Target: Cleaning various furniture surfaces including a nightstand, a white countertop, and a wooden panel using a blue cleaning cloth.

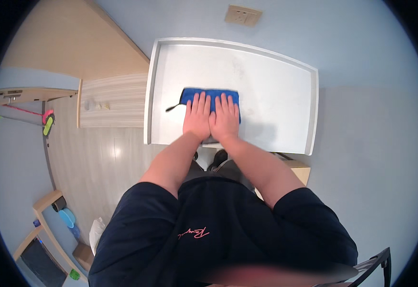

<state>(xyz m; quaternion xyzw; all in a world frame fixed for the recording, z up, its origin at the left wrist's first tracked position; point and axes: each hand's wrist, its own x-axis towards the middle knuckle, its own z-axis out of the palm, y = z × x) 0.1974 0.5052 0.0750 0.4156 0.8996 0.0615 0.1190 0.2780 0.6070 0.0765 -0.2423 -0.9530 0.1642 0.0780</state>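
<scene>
Fingers (202, 101), left and right | straight, slightly parted | atop blue fabric (212, 101)

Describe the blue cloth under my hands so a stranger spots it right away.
Find the white desk with raised edges. Left of its middle, near the front edge, your left hand and right hand lie flat on the blue cloth. It is the only blue thing there, with a dark strap trailing left.
</scene>
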